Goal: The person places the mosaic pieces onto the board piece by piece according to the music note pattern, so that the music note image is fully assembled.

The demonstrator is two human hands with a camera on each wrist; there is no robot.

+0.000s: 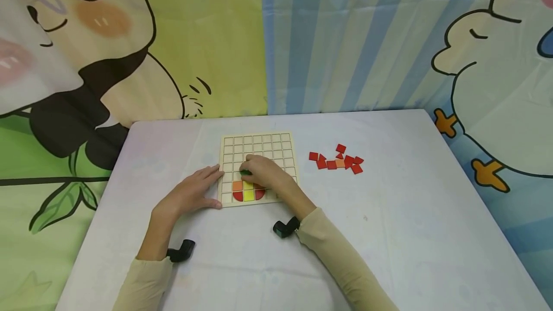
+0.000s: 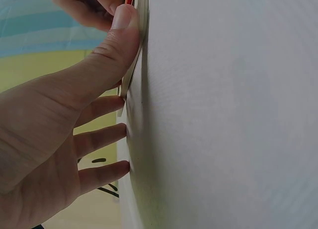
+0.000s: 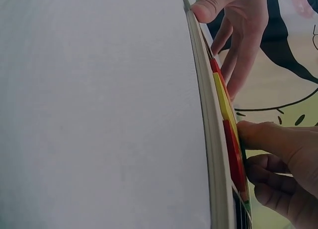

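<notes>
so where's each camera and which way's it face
Head: on the head, facing forward and down at the pale gridded wooden board; left hand, right hand and beige sleeves show.
Left wrist: worn there, facing left hand; right hand beyond.
Right wrist: worn there, facing right hand; left hand beyond.
Wrist views share the board's edge and both hands.

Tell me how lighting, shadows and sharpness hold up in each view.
Head view: even light on the white tabletop, no harsh glare on the grid board, though the green piece is too small and covered to judge its edges; left wrist view: a soft dark shadow runs along the tabletop beside the board; right wrist view: the tabletop looks grey, dimmer toward the left-hand corners.
</notes>
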